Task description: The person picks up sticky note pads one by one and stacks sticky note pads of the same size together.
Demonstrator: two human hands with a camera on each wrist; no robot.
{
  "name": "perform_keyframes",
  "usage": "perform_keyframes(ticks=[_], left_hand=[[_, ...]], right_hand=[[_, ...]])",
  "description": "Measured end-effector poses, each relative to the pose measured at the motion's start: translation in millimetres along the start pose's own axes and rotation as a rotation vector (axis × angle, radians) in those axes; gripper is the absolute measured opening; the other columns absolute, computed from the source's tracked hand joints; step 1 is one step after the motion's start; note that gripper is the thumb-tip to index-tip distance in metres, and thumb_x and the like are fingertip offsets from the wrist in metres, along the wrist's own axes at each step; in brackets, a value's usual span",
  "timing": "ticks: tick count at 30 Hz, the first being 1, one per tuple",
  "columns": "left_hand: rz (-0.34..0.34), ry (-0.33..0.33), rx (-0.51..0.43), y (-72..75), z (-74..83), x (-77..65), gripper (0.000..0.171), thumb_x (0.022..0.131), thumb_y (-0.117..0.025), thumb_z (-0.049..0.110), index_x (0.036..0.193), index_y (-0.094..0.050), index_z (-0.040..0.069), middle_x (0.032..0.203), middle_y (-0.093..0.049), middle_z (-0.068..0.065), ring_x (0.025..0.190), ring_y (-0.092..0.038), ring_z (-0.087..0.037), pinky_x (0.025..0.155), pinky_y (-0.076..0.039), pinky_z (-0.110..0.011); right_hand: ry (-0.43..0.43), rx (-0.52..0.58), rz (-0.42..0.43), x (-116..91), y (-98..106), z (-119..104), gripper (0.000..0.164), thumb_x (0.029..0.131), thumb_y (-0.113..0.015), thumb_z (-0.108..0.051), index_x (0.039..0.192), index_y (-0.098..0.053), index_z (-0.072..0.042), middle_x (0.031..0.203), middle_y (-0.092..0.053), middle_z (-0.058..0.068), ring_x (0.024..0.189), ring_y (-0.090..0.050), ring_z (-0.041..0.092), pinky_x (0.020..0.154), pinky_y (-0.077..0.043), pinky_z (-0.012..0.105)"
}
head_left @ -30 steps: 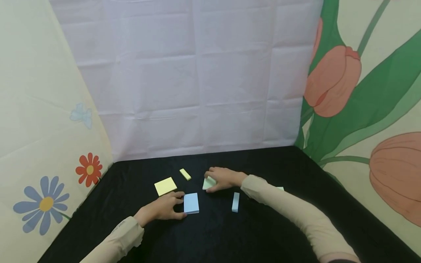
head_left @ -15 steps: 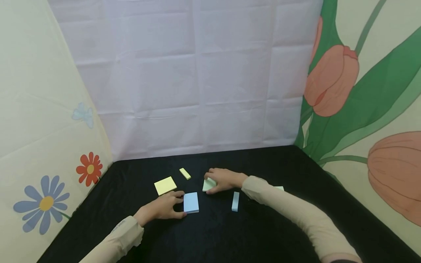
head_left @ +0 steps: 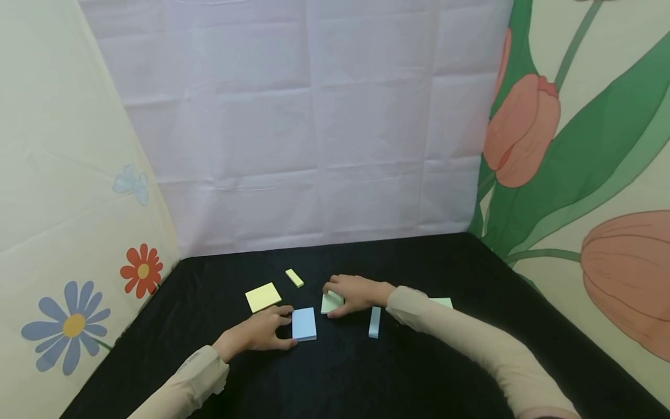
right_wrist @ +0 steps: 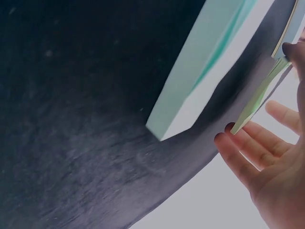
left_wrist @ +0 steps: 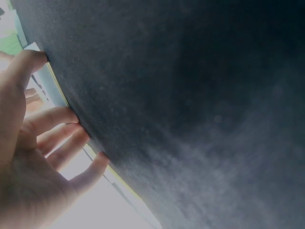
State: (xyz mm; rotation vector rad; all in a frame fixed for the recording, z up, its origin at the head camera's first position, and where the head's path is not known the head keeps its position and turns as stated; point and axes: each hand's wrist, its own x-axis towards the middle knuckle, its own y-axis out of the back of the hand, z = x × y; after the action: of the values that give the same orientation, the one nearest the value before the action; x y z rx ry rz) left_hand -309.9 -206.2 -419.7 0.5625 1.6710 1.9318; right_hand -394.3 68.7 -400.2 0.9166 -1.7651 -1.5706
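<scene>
A black cloth (head_left: 335, 381) covered the table, its dark nap dusted with pale specks in the wrist views. Behind it hung a white cloth (head_left: 314, 116), creased into a grid of fold lines. At the left a cream hanging (head_left: 52, 151) carried a blue daisy (head_left: 72, 325), a red flower (head_left: 142, 270) and a pale blue butterfly (head_left: 131, 184); at the right a tulip-printed hanging (head_left: 628, 195) showed coral tulips (head_left: 523, 131) among broad green leaves (head_left: 591, 139). Two arms in cream sleeves (head_left: 193, 372) reached over the table. The left hand (head_left: 262, 330) pinched the blue square note pad (head_left: 304, 324) between thumb and forefinger at the pad's left side, the other fingers spread. The right hand (head_left: 357, 292) gripped the light green note pad (head_left: 331, 303) with its thumb at the near edge and fingertips at the far one; this pad lay just beyond the blue one and a little to the right. The yellow note pad (head_left: 263, 297) lay just past the left hand, with the narrow yellow pad (head_left: 295, 277) farther back. The narrow blue pad (head_left: 374, 322) sat near the right wrist, and another pale green pad (head_left: 442, 302) showed partly behind the right sleeve, its full shape hidden in the head view.
</scene>
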Motion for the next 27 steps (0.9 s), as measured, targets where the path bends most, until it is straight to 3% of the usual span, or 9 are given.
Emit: perform_keyframes(ticks=[12,27], left_hand=[[0.012,-0.029,0.015,0.0,1.1,-0.8,0.060,0.091,-0.068,0.046,0.126,-0.065,-0.003,0.138,-0.055,-0.014,0.120,-0.055,-0.029,0.096,-0.047,-0.044],[0.005,-0.019,0.013,1.0,1.1,0.9,0.059,0.091,-0.068,0.044,0.126,-0.065,-0.003,0.139,-0.054,-0.015,0.121,-0.054,-0.029,0.098,-0.046,-0.045]], right_hand=[[0.017,-0.003,-0.018,-1,3,-14,0.055,0.090,-0.066,-0.056,0.130,-0.057,-0.020,0.114,-0.054,-0.002,0.091,-0.051,0.008,0.075,-0.047,0.025],[0.069,0.000,-0.025,-1,5,-25,0.054,0.091,-0.064,-0.055,0.131,-0.057,-0.020,0.119,-0.055,0.000,0.095,-0.051,0.009,0.078,-0.047,0.026]])
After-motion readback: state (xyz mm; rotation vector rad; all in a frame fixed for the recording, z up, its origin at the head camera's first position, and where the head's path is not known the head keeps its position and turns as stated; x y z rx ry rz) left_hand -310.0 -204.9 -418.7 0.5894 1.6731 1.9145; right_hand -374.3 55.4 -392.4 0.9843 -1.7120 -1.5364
